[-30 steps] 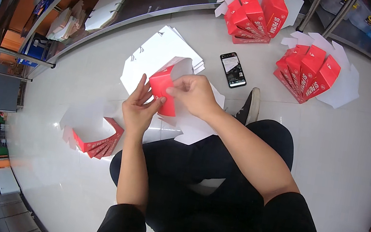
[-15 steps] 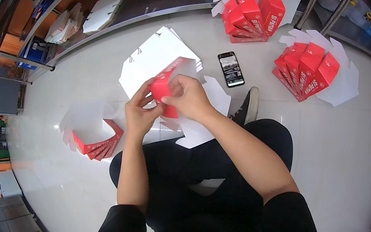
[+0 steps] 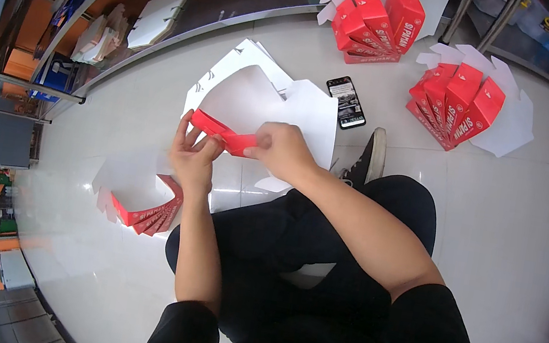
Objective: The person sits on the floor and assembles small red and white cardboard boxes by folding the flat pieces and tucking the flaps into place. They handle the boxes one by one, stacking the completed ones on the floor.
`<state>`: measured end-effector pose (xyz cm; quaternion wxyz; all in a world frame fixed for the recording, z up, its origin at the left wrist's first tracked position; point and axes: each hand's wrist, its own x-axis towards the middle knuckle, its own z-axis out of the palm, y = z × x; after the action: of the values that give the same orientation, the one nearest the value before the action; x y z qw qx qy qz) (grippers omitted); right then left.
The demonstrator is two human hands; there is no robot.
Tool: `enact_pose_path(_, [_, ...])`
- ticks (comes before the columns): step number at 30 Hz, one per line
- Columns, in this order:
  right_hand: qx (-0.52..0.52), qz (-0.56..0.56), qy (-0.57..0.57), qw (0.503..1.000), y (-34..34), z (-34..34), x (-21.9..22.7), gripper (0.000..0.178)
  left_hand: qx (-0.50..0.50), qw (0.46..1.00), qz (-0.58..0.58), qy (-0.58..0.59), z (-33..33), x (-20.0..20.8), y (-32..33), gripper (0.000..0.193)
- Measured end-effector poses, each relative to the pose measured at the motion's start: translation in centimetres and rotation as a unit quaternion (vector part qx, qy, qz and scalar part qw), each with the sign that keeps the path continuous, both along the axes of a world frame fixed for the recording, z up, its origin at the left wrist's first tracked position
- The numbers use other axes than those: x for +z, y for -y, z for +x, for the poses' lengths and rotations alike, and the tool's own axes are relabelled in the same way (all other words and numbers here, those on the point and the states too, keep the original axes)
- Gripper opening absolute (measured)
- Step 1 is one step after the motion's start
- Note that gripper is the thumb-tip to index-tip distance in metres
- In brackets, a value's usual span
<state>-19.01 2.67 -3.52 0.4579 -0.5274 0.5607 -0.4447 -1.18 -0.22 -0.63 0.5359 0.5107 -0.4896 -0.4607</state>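
Between my hands is a partly folded red and white paper food box [image 3: 246,99], its white inside turned up and its red edge toward me. My left hand [image 3: 194,159] pinches the left end of that red edge between thumb and fingers. At the other end my right hand [image 3: 283,151] grips the red card, fingers curled around it. Beneath and beyond the box lies a stack of flat white cartons [image 3: 207,75] on the floor. Left of my left forearm stands a nested set of folded red boxes [image 3: 149,213] with white flaps.
A phone [image 3: 346,102] with a lit screen lies beyond my right hand. Two more nested stacks of red boxes, one stack [image 3: 376,26] by the shelf and another stack [image 3: 458,100] at right, stand farther off. My shoe [image 3: 371,158] is near the phone. A metal shelf [image 3: 241,19] runs along the far left.
The box has turned from upright to lying with its white inside up and its red edge toward me. My left hand moved slightly left; both hands kept hold.
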Motion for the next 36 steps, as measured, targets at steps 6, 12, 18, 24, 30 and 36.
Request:
enact_pose_path(6, [-0.069, -0.11, -0.158, 0.979, -0.1, 1.5, -1.6, 0.021, -0.002, 0.971, -0.135, 0.198, -0.9, -1.6, -0.7, 0.071])
enact_pose_path(12, [-0.04, -0.016, -0.081, 0.996, -0.4, 1.3, -0.2, 0.021, -0.107, 0.931, -0.134, 0.322, -0.1, 0.1, -1.0, 0.075])
enact_pose_path(18, [-0.039, 0.015, -0.096, 0.994, 0.1, 1.7, 0.3, 0.034, -0.106, 0.902, -0.215, 0.359, 0.0, 0.0, -1.6, 0.071])
enact_pose_path(24, [0.145, -0.008, 0.015, 0.989, 0.7, 0.2, -0.5, 0.047, -0.095, 0.955, -0.15, 0.239, -0.3, -0.2, -2.4, 0.062])
enact_pose_path(30, [0.163, 0.173, 0.245, 0.94, -0.9, -1.2, 0.4, 0.068, -0.05, 0.974, -0.194, 0.109, -2.0, -2.4, -1.4, 0.07])
enact_pose_path(36, [0.128, 0.168, 0.228, 0.95, -0.2, 0.0, -1.2, 0.054, 0.099, 0.96, -0.235, 0.115, -1.5, -2.9, -1.2, 0.055])
